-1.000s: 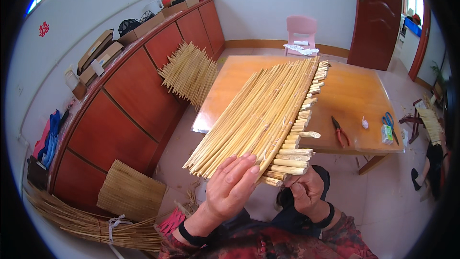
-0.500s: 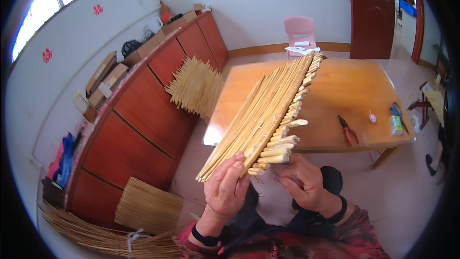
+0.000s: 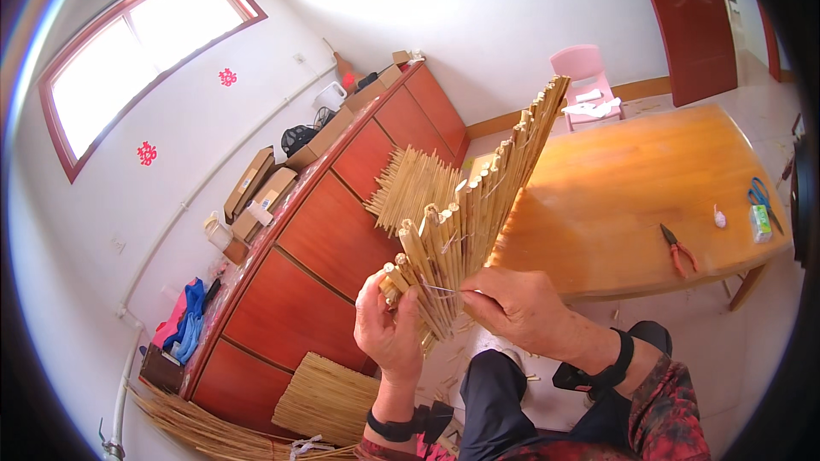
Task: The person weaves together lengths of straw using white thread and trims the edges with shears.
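Note:
A mat of straw-coloured stalks (image 3: 472, 218) stands tilted on edge in front of me, its cut ends facing up. My left hand (image 3: 389, 329) is closed around the near end of the mat, thumb and fingers on the stalks. Just right of it, my right hand (image 3: 521, 303) pinches a thin pale strand (image 3: 440, 289) that runs to the stalks. Whether the strand is thread or a needle is too fine to tell. Loose fine strands also stick out along the stitched side of the mat.
A wooden table (image 3: 632, 179) stands on the right, with red-handled pliers (image 3: 677, 249), blue scissors (image 3: 763, 198) and a small green-white packet (image 3: 760, 224). Red cabinets (image 3: 342, 226) line the left. Another stalk mat (image 3: 416, 188) leans there, a third (image 3: 325, 399) lies lower, beside a stalk bundle (image 3: 222, 418).
The mat has turned from lying slanted to standing on edge, its cut ends now upward. My right hand has moved from under its edge to its right face. The view has shifted left and up.

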`<move>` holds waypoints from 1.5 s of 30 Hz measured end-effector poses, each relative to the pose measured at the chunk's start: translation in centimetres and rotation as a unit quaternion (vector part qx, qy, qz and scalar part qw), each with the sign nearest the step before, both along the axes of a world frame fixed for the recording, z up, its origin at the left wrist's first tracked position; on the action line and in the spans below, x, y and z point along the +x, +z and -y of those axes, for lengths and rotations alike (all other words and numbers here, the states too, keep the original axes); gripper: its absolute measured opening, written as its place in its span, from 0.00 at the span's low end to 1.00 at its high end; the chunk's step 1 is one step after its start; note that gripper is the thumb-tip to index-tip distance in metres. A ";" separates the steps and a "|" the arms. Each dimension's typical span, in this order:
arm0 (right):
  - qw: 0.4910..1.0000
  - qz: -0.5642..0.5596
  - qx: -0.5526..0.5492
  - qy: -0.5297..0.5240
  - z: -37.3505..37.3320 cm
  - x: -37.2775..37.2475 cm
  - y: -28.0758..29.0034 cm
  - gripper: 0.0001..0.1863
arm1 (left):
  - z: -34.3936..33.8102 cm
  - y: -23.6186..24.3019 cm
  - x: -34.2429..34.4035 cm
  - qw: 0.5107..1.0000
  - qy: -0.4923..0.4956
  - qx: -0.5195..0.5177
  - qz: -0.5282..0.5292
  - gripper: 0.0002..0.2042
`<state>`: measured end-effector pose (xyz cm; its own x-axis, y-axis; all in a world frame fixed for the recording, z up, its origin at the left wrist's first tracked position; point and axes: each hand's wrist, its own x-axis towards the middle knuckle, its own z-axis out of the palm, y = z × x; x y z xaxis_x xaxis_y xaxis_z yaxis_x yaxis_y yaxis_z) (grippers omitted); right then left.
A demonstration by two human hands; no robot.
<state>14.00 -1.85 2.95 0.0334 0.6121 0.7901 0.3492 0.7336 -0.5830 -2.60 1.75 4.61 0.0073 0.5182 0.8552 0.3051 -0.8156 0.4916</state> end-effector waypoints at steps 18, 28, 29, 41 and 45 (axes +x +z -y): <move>0.999 0.044 0.023 0.010 -0.5 -0.4 0.5 0.10 | -0.9 -0.5 -0.4 1.000 -0.002 0.021 0.021 0.18; 0.998 0.049 0.017 0.030 0.1 -0.2 0.2 0.13 | -0.6 -0.6 0.0 1.000 -0.010 0.027 0.010 0.18; 0.998 0.049 0.016 0.030 0.2 -0.1 0.2 0.13 | -0.5 -0.6 0.0 1.000 -0.011 0.026 0.010 0.18; 0.999 -0.001 -0.036 0.035 0.9 0.0 0.1 0.10 | -0.2 -0.9 0.2 1.000 -0.018 0.024 0.003 0.18; 0.999 0.024 -0.022 0.041 0.6 0.1 -0.2 0.13 | -0.1 -0.9 0.3 0.999 -0.011 0.033 -0.003 0.18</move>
